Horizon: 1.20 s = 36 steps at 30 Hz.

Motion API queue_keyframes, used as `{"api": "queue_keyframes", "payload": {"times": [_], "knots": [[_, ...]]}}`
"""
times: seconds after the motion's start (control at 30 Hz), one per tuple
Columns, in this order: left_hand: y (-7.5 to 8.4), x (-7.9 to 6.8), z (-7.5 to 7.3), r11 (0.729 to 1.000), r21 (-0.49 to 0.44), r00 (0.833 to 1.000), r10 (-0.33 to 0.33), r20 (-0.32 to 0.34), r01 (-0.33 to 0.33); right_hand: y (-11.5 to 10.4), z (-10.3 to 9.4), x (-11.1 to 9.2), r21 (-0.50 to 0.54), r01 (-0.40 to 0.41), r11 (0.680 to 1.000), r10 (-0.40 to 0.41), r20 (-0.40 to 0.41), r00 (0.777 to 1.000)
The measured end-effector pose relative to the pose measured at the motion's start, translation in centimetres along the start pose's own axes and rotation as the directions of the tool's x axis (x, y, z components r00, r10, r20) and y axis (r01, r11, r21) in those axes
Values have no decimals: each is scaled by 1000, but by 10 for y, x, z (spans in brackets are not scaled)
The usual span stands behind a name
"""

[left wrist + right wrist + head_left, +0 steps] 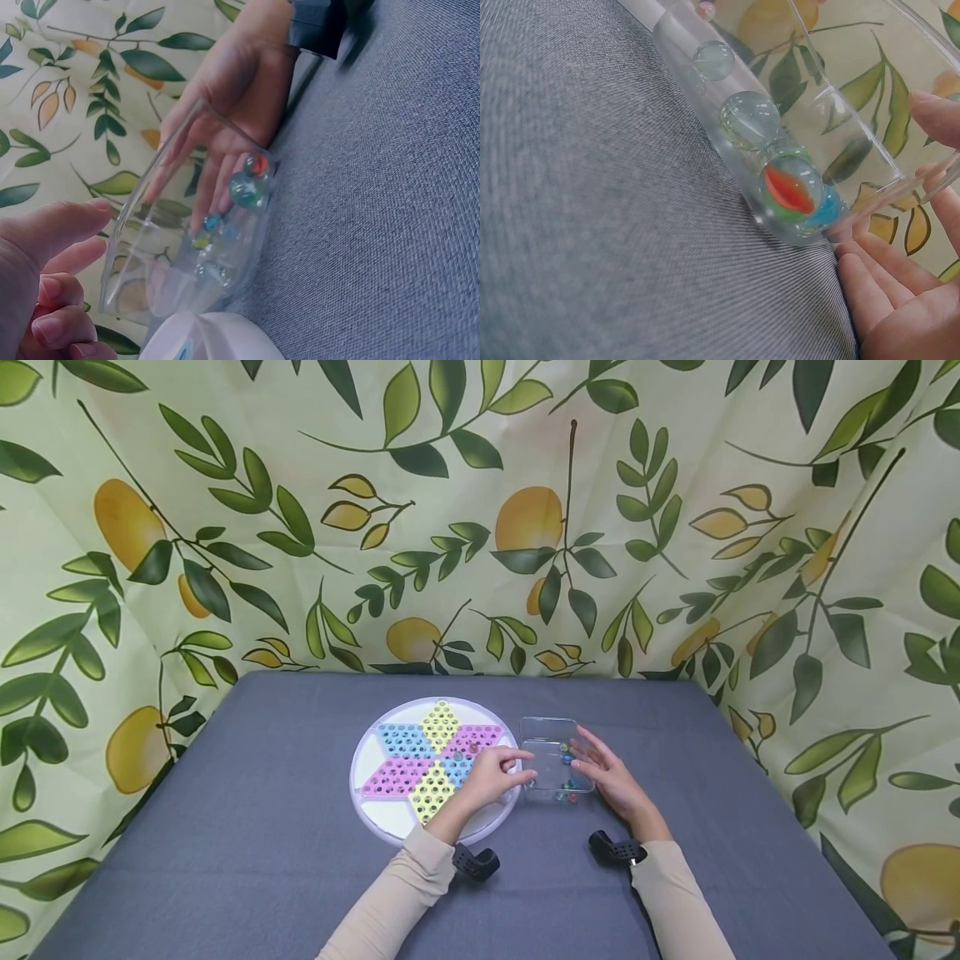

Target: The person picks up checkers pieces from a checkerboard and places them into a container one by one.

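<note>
A clear plastic box (551,752) holds several glass marbles (567,789); one shows a red and green swirl (787,191) in the right wrist view. My left hand (495,774) hovers over the right edge of a round Chinese checkers board (382,814), by the box's left wall. Its thumb and forefinger stand apart and the other fingers bend loosely, with nothing visible between them. At the box's right wall is my right hand (617,781), its fingers fairly straight and its thumb near the rim. Whether it presses on the wall is hard to tell.
The white board has a star of yellow, pink and blue fields with holes, and a few marbles (473,747) sit in its right part. A grey cloth (262,843) covers the table. Leaf-patterned fabric (465,593) hangs behind and at both sides.
</note>
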<state>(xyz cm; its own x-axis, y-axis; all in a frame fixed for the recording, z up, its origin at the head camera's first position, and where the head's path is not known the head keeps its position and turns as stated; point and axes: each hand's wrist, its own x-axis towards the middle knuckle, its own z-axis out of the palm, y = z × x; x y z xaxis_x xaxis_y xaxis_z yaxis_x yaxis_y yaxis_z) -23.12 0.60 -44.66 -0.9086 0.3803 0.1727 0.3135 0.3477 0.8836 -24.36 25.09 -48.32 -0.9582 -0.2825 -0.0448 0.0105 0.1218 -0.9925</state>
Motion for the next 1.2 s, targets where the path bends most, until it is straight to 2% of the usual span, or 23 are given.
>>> {"api": "queue_keyframes", "payload": {"times": [0.2,0.37,0.67,0.93,1.2], "knots": [[-3,-2,-6,1000,10,1000,25,-20,-24,1,-1,0,3,7,1000,-7,2,1000],[-5,-3,-13,999,25,998,23,-63,-21,2,-1,1,6,23,1000,-23,14,1000],[-7,-7,-27,1000,-5,994,-18,-109,17,3,-2,1,-6,27,1000,-27,15,1000],[-13,-9,-39,999,18,986,-47,-159,50,3,-2,1,0,30,1000,-30,14,999],[-20,-11,-46,993,-10,980,-114,-161,114,4,-3,1,-2,30,1000,-30,18,999]]}}
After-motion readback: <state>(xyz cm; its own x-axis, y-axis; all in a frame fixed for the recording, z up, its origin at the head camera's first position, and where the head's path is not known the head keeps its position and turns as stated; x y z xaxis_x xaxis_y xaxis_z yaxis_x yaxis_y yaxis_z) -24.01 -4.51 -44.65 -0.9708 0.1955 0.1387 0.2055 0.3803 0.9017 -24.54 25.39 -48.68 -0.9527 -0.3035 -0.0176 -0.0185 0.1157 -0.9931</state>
